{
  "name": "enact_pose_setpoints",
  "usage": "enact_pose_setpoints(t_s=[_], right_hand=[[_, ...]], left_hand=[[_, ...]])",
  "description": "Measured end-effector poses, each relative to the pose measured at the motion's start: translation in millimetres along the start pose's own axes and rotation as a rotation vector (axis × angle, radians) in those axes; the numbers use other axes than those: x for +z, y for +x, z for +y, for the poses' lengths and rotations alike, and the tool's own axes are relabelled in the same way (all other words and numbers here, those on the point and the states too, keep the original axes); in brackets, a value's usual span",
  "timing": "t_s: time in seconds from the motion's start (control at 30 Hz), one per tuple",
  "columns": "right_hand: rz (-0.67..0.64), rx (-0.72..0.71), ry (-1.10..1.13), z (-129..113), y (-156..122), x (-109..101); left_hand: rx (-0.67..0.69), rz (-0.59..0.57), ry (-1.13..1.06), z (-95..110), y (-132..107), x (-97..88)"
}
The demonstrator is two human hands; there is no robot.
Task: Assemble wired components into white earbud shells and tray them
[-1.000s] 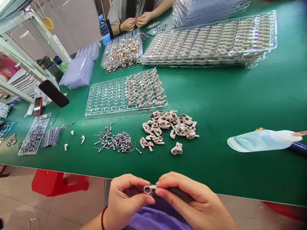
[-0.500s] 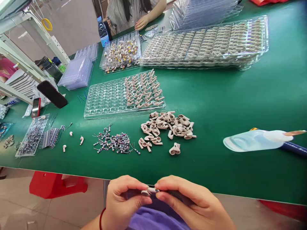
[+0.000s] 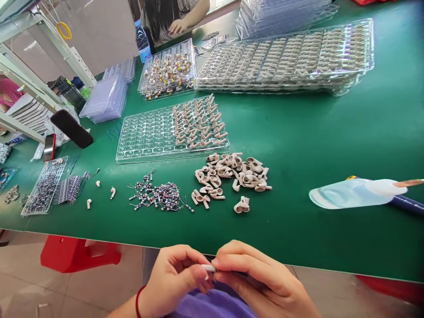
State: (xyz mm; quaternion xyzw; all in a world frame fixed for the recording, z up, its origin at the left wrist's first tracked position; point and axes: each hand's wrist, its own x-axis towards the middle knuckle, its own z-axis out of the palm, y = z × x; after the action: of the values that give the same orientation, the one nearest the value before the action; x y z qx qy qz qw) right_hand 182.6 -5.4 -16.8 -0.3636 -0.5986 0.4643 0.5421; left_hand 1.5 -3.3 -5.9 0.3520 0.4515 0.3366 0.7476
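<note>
Seen from above, a person's two bare hands meet in front of purple clothing, just off the near edge of a green surface. The left hand, with a red band at its wrist, pinches a small white piece between thumb and fingers; the right hand has its fingertips closed on the piece's other end, so both hands are clamped on it. Fingers hide much of the piece. Beyond them, on the surface, lies a heap of beige earbud-shaped shells, with a small cluster of shells nearer the hands. Left of the heap is a pile of tiny wired parts. Behind these, a clear plastic tray carries rows of shells in its right part, and farther back sits a long stack of filled trays. To the right is a translucent bottle, its narrow tip pointing right. Across the surface, a co-worker's hand rests.
</note>
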Motion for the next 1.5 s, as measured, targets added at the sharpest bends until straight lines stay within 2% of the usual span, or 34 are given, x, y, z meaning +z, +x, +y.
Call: enact_pose_setpoints(t_s=[0.07,0.27,0.63,1.5], right_hand=[[-0.015,0.017,-0.009,2,-1,0],[-0.032,0.052,0.007,4,-4,-3],[0.018,0.083,0.09,7,-7,2],[0.188,0.122,0.168,4,-5,15]], left_hand=[[-0.017,0.028,0.056,3,0,2.6],[0.055,0.017,0.105,7,0,7.7],[0.185,0.044,0.183,2,1,6.6],[0.294,0.046,0.276,-3,-1,3.4]])
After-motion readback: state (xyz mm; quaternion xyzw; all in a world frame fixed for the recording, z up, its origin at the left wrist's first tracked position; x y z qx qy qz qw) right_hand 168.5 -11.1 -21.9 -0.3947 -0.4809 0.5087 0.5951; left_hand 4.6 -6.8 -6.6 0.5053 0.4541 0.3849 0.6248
